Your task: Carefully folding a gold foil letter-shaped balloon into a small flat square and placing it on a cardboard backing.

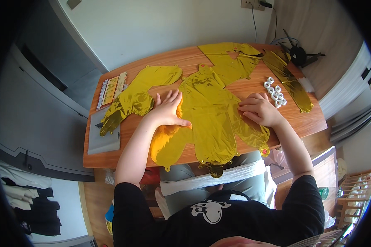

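Note:
A flat, uninflated gold foil balloon (pixel 210 119) lies across the middle of the wooden table (pixel 303 121), its lower end hanging over the near edge. My left hand (pixel 167 110) lies open and flat on the balloon's left side, fingers spread. Over on the balloon's right side, my right hand (pixel 259 109) rests with its fingers curled, pinching the foil at its edge. A second gold foil balloon (pixel 138 96) lies just left of my left hand.
More gold foil shapes lie at the back (pixel 231 61) and far right (pixel 286 78) of the table. Several small white rolls (pixel 275 92) sit near my right hand. A grey pad (pixel 103 136) and a printed strip (pixel 111 89) lie at the left edge.

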`<state>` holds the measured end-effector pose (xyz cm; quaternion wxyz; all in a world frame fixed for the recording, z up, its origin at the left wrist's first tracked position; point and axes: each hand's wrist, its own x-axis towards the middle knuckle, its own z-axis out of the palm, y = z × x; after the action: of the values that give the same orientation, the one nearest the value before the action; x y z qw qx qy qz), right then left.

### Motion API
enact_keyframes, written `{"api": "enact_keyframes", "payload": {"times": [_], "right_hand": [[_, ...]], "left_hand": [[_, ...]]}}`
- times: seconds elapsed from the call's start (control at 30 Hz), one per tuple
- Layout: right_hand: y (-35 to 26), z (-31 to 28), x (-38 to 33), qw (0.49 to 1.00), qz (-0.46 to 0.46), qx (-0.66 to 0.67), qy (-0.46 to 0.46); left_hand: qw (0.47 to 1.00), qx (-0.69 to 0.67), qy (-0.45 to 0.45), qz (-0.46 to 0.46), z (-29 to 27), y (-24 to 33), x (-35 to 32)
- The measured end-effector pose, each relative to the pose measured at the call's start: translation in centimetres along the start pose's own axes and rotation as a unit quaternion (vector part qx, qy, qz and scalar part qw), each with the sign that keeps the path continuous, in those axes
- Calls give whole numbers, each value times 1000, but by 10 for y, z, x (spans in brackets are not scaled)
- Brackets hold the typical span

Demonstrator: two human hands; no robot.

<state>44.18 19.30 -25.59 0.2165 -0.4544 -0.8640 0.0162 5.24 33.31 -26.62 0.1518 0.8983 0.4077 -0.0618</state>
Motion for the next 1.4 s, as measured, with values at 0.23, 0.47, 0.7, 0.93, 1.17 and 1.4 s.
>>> {"api": "enact_keyframes", "payload": {"times": [0.23, 0.47, 0.7, 0.93, 1.17, 1.4], "right_hand": [[2, 2, 3, 1000, 17, 11, -16], [0, 3, 1, 999, 30, 10, -43], [2, 7, 1, 998, 34, 20, -52], [7, 9, -1, 999, 16, 16, -42], [11, 10, 0, 997, 12, 66, -34], [16, 12, 1, 995, 9, 88, -38]], "left_hand": [[1000, 26, -10, -3, -4, 12, -5], [999, 35, 24, 6, -1, 8, -2], [992, -37, 101, 68, 9, 1, 14], [995, 16, 72, 62, 13, 6, 20], [994, 16, 81, 70, 16, 1, 20], [994, 22, 80, 72, 14, 1, 19]]}}
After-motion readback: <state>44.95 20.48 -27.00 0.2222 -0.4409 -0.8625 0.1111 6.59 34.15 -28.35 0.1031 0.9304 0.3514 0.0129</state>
